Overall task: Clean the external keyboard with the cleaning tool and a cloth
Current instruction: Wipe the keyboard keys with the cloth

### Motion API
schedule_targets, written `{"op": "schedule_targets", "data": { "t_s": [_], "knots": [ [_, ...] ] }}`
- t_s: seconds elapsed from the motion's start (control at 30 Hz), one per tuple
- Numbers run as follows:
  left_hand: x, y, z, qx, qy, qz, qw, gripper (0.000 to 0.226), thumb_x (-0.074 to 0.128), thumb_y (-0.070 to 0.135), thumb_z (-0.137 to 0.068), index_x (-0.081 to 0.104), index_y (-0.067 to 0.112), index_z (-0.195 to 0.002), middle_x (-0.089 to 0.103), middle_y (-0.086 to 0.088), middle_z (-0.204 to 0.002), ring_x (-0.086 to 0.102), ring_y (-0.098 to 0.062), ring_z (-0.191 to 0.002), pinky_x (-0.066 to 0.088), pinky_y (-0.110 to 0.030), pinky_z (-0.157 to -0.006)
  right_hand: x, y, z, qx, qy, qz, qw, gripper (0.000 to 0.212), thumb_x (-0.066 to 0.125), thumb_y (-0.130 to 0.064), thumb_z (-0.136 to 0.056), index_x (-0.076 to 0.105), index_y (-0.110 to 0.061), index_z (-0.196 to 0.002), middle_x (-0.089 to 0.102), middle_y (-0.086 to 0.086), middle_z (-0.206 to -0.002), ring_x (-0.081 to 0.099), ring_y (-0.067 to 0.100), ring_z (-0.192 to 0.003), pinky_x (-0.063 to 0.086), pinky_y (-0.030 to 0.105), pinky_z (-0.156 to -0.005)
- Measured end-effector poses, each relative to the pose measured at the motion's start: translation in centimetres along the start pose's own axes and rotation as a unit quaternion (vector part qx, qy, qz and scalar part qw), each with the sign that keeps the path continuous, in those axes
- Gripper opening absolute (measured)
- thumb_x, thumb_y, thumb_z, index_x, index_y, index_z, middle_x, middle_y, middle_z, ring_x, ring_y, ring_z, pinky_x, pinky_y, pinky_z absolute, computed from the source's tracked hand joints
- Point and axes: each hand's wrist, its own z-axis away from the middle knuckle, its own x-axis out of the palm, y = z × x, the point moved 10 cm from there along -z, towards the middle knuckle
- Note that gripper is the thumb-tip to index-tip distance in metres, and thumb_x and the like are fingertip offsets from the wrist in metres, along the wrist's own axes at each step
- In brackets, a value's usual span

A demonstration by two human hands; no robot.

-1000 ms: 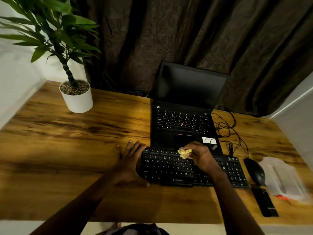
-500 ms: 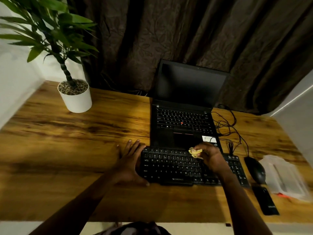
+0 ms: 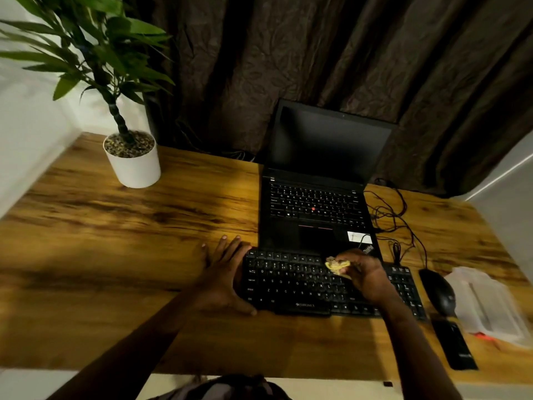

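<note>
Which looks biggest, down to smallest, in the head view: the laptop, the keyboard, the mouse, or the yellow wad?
1. laptop
2. keyboard, partly covered by both hands
3. mouse
4. yellow wad, partly hidden, so its full size is unsure

wooden table (image 3: pixel 144 255) | laptop (image 3: pixel 317 203) open at rear centre | external keyboard (image 3: pixel 288 284) against laptop's front edge | potted plant (image 3: pixel 132 163) in white pot, well left of laptop | tangled cables (image 3: pixel 388 216) just right of laptop | mouse (image 3: pixel 438 290), black flat device (image 3: pixel 455 345), clear plastic pack (image 3: pixel 490 307) right of laptop, nearer the front edge
</note>
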Motion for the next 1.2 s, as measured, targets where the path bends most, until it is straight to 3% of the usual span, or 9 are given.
{"op": "schedule_targets", "data": {
  "t_s": [0.1, 0.27, 0.63, 0.77, 0.87, 1.03, 1.2],
  "knots": [
    [0.1, -0.2, 0.0, 0.001, -0.005, 0.0, 1.0, 0.151, 0.074, 0.088, -0.038, -0.003, 0.036, -0.158, -0.021, 0.009, -0.165, -0.039, -0.019, -0.144, -0.026, -0.065, -0.109, -0.5, 1.2, 0.4, 0.024, 0.02, -0.009, 0.999, 0.054, 0.062, 0.016, -0.083, 0.065, -0.035, -0.099, 0.065, 0.002, -0.11, 0.065, 0.019, -0.103, 0.058, 0.037, -0.088],
    [0.0, -0.1, 0.0, 0.002, 0.0, -0.002, 1.0, 0.152, 0.074, 0.088, -0.038, -0.001, 0.035, -0.158, -0.02, 0.008, -0.165, -0.038, -0.02, -0.144, -0.026, -0.065, -0.109, 3.1, -3.2, -0.4, -0.045, -0.004, -0.022, 0.999, 0.043, 0.062, 0.016, -0.081, 0.072, -0.02, -0.102, 0.065, -0.005, -0.105, 0.064, 0.015, -0.101, 0.056, 0.035, -0.086],
    [-0.2, 0.3, 0.2, 0.004, -0.003, 0.006, 1.0, 0.151, 0.077, 0.084, -0.04, -0.001, 0.033, -0.158, -0.02, 0.007, -0.165, -0.038, -0.018, -0.144, -0.034, -0.057, -0.106, 3.0, -1.8, -0.4, -0.035, 0.013, 0.009, 0.999, 0.06, 0.066, 0.011, -0.08, 0.065, -0.044, -0.105, 0.063, -0.009, -0.111, 0.063, 0.012, -0.105, 0.057, 0.039, -0.088],
    [-0.1, 0.0, 0.1, 0.0, -0.005, -0.003, 1.0, 0.154, 0.072, 0.089, -0.035, -0.001, 0.033, -0.158, -0.019, 0.008, -0.165, -0.038, -0.018, -0.144, -0.029, -0.062, -0.109, 5.7, -4.9, -1.3, -0.075, 0.007, 0.042, 0.996, 0.056, 0.06, 0.013, -0.078, 0.068, -0.037, -0.102, 0.062, -0.012, -0.11, 0.057, 0.018, -0.104, 0.052, 0.033, -0.087],
    [-0.1, -0.1, 0.1, -0.002, -0.005, -0.004, 1.0, 0.152, 0.075, 0.086, -0.038, -0.001, 0.033, -0.158, -0.019, 0.008, -0.165, -0.037, -0.019, -0.145, -0.028, -0.063, -0.109, 4.8, -5.4, -1.1, -0.096, 0.015, 0.008, 0.995, 0.058, 0.061, 0.018, -0.078, 0.069, -0.034, -0.101, 0.065, -0.011, -0.106, 0.063, 0.017, -0.101, 0.053, 0.025, -0.083],
    [-0.3, 0.2, 0.2, 0.003, -0.005, 0.005, 1.0, 0.151, 0.078, 0.083, -0.04, -0.002, 0.034, -0.158, -0.021, 0.009, -0.165, -0.038, -0.019, -0.144, -0.031, -0.058, -0.107, 2.2, -3.1, 0.1, -0.068, 0.058, -0.004, 0.996, 0.052, 0.066, 0.012, -0.08, 0.068, -0.034, -0.105, 0.065, -0.012, -0.107, 0.064, 0.009, -0.103, 0.056, 0.036, -0.087],
    [-0.2, 0.1, 0.2, -0.004, -0.004, 0.001, 1.0, 0.151, 0.078, 0.083, -0.039, -0.003, 0.036, -0.158, -0.02, 0.01, -0.165, -0.037, -0.019, -0.144, -0.031, -0.057, -0.107, 5.1, -5.8, -0.8, -0.092, 0.035, 0.014, 0.995, 0.043, 0.064, 0.007, -0.083, 0.07, -0.031, -0.103, 0.064, -0.014, -0.107, 0.062, 0.011, -0.103, 0.054, 0.038, -0.086]
  ]
}}
